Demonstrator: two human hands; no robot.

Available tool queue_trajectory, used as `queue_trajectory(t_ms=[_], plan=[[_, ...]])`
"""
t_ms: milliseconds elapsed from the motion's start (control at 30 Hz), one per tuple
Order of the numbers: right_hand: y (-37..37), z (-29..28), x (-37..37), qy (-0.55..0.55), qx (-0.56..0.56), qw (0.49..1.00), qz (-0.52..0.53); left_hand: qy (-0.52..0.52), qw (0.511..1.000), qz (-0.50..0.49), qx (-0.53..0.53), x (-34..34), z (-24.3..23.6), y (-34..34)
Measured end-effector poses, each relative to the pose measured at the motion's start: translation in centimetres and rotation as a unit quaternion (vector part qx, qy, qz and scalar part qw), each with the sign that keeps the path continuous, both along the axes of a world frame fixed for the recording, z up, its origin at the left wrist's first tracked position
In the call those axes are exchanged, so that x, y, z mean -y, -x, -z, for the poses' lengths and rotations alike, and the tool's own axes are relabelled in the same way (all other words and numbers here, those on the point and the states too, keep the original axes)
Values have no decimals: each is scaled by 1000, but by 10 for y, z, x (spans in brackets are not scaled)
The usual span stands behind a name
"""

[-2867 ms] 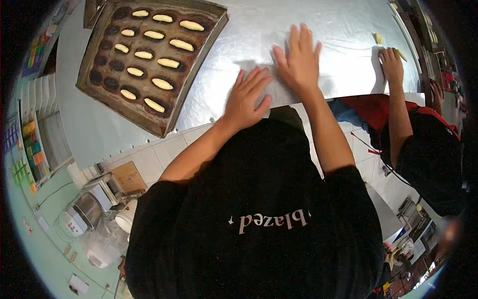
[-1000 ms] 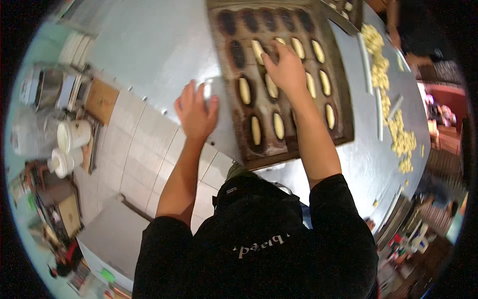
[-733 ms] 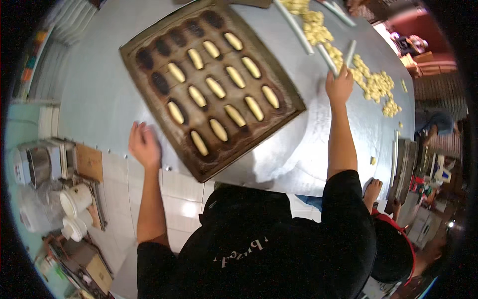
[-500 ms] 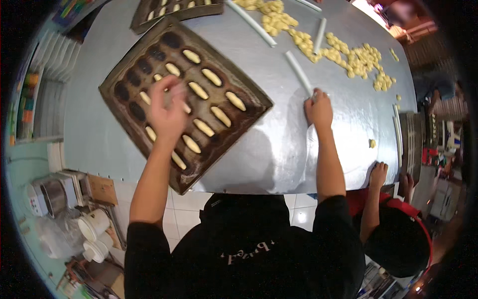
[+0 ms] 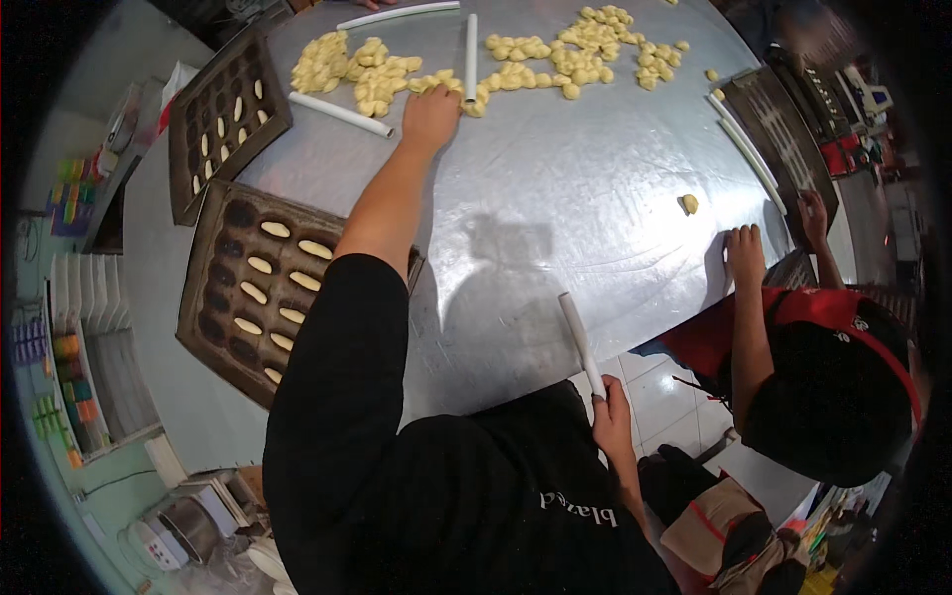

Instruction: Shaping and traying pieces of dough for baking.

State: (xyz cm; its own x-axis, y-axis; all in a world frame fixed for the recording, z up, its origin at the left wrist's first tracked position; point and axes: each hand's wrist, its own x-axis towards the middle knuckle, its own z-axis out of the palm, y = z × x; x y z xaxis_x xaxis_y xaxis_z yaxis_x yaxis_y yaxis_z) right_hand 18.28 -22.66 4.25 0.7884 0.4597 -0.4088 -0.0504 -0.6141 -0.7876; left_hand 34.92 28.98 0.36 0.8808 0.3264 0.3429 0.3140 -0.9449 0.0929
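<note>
From the head camera, looking down over a person in a black shirt at a wide metal table [image 5: 555, 198]. The left hand [image 5: 430, 111] was stretched far across the table, fingers curled onto a heap of pale dough pieces [image 5: 446, 84]; whether they pinched one could not be told. Just past those fingertips stood an upright white rod [image 5: 471, 55], and another white rod [image 5: 341, 114] lay to their left. More dough pieces [image 5: 585, 45] were scattered beyond and to the right. Under the left forearm sat a dark baking tray [image 5: 233, 297] with shaped dough in its wells, and a second tray [image 5: 223, 119] lay further out to the left. The right hand [image 5: 615, 421] was at the near table edge, fingers closed round the lower end of a white rod [image 5: 578, 337] that reached out over the table. Between the two hands the metal lay bare, with one lone dough piece [image 5: 688, 203] off to the right. Another person in a red cap [image 5: 843, 317] stood to the right, with a hand [image 5: 744, 258] flat on the table edge
</note>
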Motion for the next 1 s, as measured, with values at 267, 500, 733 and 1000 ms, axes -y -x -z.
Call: queue_trajectory(t_ms=[267, 500, 733, 1000], plan=[[-39, 5, -2, -70, -18, 997, -22, 456, 884, -100, 13, 23, -71, 52], [-85, 7, -36, -213, -110, 970, 47, 465, 864, 68, 179, 223, -21, 161], [-110, -10, -65, -13, 86, 978, -188, 228, 960, 102, 128, 288, -20, 215], [-89, 45, -99, 51, 475, 791, -381, 199, 978, 59, -14, 277, 9, 221]])
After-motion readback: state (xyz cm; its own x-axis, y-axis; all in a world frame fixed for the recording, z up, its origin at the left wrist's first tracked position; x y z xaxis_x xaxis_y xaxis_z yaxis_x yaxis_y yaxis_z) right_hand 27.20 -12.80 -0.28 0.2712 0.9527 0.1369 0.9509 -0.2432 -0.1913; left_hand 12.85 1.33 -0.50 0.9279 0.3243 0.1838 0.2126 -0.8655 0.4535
